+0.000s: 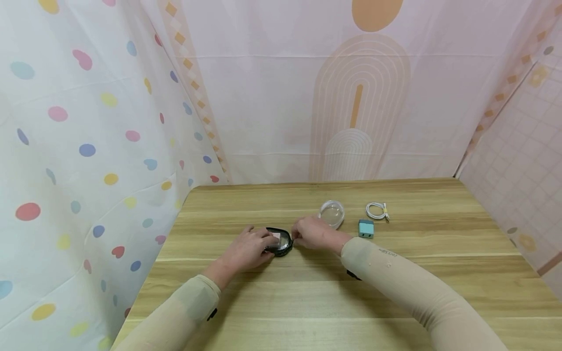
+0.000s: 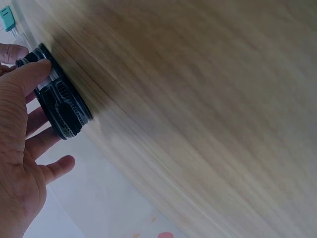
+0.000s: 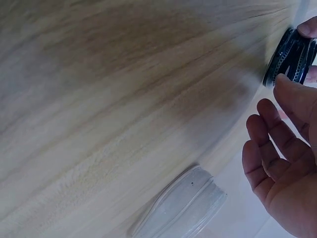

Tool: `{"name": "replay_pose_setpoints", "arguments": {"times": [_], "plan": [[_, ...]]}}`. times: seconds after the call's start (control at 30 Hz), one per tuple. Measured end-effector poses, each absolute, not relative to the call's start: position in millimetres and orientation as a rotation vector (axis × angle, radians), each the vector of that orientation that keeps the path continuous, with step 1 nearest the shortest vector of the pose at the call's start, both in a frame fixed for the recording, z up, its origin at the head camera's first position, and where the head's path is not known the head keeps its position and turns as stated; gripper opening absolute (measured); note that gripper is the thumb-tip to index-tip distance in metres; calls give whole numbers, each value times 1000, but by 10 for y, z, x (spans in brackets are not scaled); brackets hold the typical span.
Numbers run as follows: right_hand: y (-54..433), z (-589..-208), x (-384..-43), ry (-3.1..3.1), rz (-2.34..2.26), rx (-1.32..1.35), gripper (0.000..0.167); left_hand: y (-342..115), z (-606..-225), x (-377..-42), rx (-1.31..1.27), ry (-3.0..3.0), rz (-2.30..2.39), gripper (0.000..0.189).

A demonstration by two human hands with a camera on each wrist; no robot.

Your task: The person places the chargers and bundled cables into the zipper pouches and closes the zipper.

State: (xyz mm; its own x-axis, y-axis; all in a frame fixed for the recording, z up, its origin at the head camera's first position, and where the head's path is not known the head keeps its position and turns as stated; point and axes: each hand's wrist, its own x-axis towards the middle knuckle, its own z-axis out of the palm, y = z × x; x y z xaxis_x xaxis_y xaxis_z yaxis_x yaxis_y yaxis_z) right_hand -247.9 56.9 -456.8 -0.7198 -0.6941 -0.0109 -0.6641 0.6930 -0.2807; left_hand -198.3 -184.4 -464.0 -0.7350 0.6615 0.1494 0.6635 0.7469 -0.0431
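A small oval black zip case (image 1: 285, 242) with a see-through top lies on the table. My left hand (image 1: 251, 248) grips its left side, thumb along the near side and fingers over the top. The zipper runs around its side wall, as the left wrist view shows. At the right end of the case, my right hand (image 1: 312, 233) pinches the zipper pull between thumb and index finger; the pull itself is mostly hidden. The other right fingers curl loosely in the right wrist view. Just behind that hand sits a clear, white-edged zip case (image 1: 332, 214).
A teal charger plug (image 1: 366, 228) stands to the right of the right hand. Behind it lies a coiled white cable (image 1: 376, 211) with a yellow tie. Patterned curtains (image 1: 272, 107) hang along the back and sides of the wooden table (image 1: 307, 312).
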Motion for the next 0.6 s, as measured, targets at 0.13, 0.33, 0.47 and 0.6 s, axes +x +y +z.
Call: {"name": "replay_pose_setpoints", "arguments": {"times": [0.13, 0.33, 0.47, 0.6], "plan": [[553, -4568, -2463, 2797, -389, -1075, 10, -1839, -4636, -1969, -1072, -2778, -8, 36], [548, -4559, -2443, 2817, -387, -1066, 14, -1850, -4666, -1976, -1077, -2750, 27, 36], [544, -4561, -2448, 2823, -378, -1064, 16, -1860, -4681, -1985, -1085, -2729, 53, 37], [541, -4568, -2456, 2827, -371, -1062, 15, -1871, -4691, -1992, -1094, -2720, 92, 39]]}}
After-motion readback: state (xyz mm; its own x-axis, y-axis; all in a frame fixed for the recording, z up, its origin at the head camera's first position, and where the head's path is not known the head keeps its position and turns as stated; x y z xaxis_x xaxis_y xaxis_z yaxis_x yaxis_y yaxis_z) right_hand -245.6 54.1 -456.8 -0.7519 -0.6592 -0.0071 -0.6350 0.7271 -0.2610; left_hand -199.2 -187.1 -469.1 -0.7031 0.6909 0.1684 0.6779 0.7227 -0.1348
